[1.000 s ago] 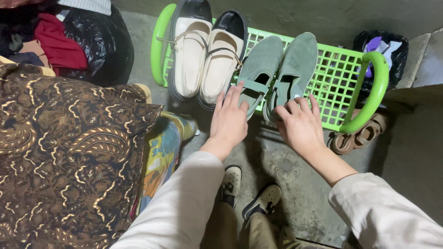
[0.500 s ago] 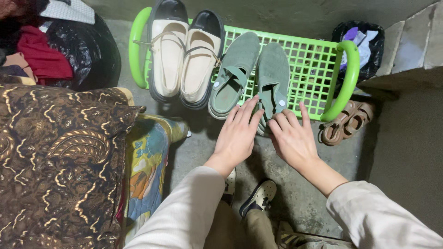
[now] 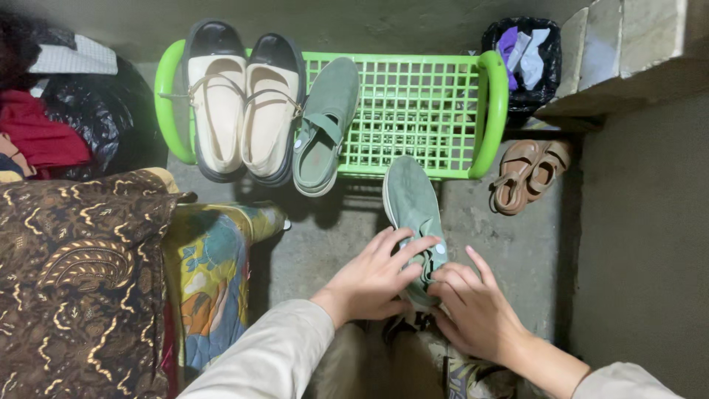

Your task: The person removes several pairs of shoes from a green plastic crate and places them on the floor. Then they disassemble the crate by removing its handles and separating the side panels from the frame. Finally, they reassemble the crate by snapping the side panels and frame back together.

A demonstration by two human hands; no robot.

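The green strap shoe is off the lime-green rack — held in the air just in front of the rack's near edge, toe pointing at it, heel down between both hands. The left hand wraps the heel end from the left, fingers spread across the shoe's opening. The right hand comes in from the right, its fingertips pinching at the strap by the small white button.

On the rack, its partner, the other green shoe, sits toward the left half, heel hanging over the near edge. Just left of that, a cream pair with black toes fills the rack's left end. The rack's right half shows bare grid.

Right of the rack, on the concrete floor, lies a pair of brown sandals; behind them, a black bag of scraps. Left of the rack — a brown paisley cloth.
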